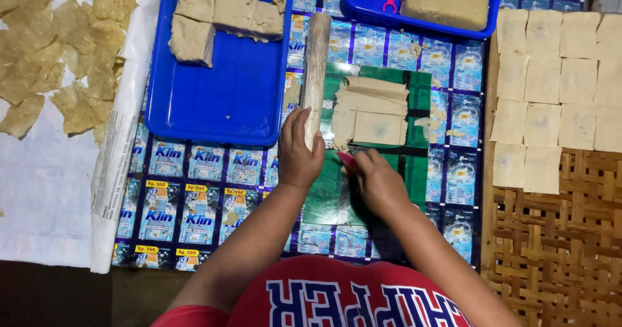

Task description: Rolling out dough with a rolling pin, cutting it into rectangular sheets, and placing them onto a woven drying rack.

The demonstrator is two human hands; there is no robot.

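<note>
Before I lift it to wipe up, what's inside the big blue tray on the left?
The blue tray holds tan dough blocks along its far edge; the rest is bare. Whatever lies under them is hidden.
</note>
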